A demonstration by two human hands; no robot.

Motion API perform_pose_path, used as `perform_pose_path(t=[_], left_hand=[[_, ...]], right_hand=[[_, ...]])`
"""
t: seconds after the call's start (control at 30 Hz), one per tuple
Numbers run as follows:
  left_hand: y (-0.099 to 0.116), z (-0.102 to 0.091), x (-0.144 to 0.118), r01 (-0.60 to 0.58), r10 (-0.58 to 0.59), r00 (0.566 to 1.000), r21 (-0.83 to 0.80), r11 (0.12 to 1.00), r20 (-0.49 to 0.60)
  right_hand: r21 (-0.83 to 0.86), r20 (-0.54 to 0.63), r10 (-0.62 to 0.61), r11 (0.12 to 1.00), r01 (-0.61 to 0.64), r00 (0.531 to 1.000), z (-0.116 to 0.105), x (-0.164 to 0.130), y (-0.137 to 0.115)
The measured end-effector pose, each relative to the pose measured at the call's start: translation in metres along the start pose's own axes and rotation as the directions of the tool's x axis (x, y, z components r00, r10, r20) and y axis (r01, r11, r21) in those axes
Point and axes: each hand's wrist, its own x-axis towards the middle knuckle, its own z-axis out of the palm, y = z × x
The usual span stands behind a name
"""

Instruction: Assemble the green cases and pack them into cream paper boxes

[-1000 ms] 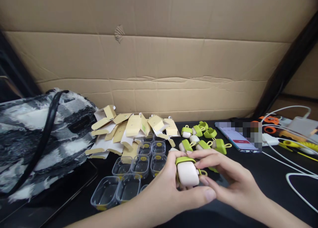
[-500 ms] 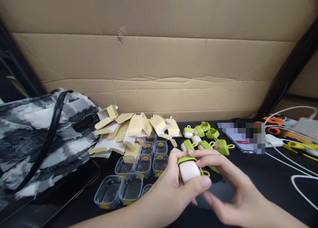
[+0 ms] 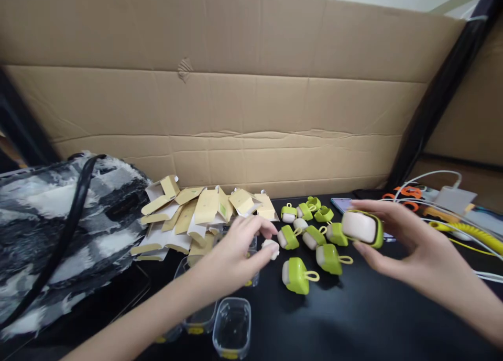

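Observation:
My right hand (image 3: 412, 251) holds a cream case in a green silicone cover (image 3: 362, 228) above the black table, at the right of a cluster of similar green-and-cream cases (image 3: 310, 235). My left hand (image 3: 236, 248) reaches forward with fingers spread, empty, its fingertips close to a small cream piece (image 3: 272, 247) and over the clear plastic trays (image 3: 231, 327). Two more covered cases (image 3: 297, 275) lie in front of the cluster.
A pile of flattened tan and white cartons (image 3: 196, 214) lies behind the trays. A black-and-white furry bag (image 3: 55, 230) fills the left. A cardboard wall (image 3: 243, 115) stands at the back. Cables, a charger (image 3: 451, 198) and a phone edge sit at the right.
The hands have parted: my right hand took the covered case off to the right, and my left hand let go and reached forward toward the trays. The view tilted up slightly.

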Motion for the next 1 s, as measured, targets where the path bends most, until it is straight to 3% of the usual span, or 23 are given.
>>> perform_pose_path(t=[0.07,0.13,0.3,0.43,0.53,0.7,0.87,1.0], left_hand=[[-0.008,-0.009,0.005,-0.052,0.050,0.999,0.258,0.965,0.013],[-0.013,-0.010,0.008,-0.068,0.057,0.998,0.374,0.925,0.038],[-0.015,0.007,0.016,-0.053,0.036,0.998,0.427,0.903,0.048],[-0.008,0.022,0.029,0.051,-0.060,0.998,0.458,0.888,0.006],[-0.005,0.028,0.035,0.097,-0.119,0.993,0.462,0.881,0.018],[-0.005,0.031,0.037,0.104,-0.136,0.990,0.445,0.890,0.040],[-0.002,0.029,0.034,0.113,-0.138,0.990,0.382,0.917,0.037],[0.007,0.017,0.027,0.147,-0.153,0.988,0.248,0.958,0.007]], right_hand=[[-0.089,0.045,0.084,0.993,-0.079,0.995,-0.014,-0.007,0.023],[-0.185,0.136,0.116,0.978,-0.090,0.984,-0.020,-0.020,0.043],[-0.163,0.234,0.235,0.966,-0.200,0.943,-0.004,-0.055,0.075],[-0.133,0.312,0.287,0.957,-0.257,0.906,0.003,-0.059,0.076],[-0.164,0.386,0.258,0.964,-0.209,0.886,-0.008,-0.041,0.067],[-0.175,0.320,0.193,0.974,-0.142,0.928,-0.009,0.029,0.069],[-0.121,0.346,0.158,0.985,-0.123,0.925,0.035,0.099,0.108],[0.027,0.231,0.093,0.994,-0.102,0.969,0.078,0.100,0.126]])
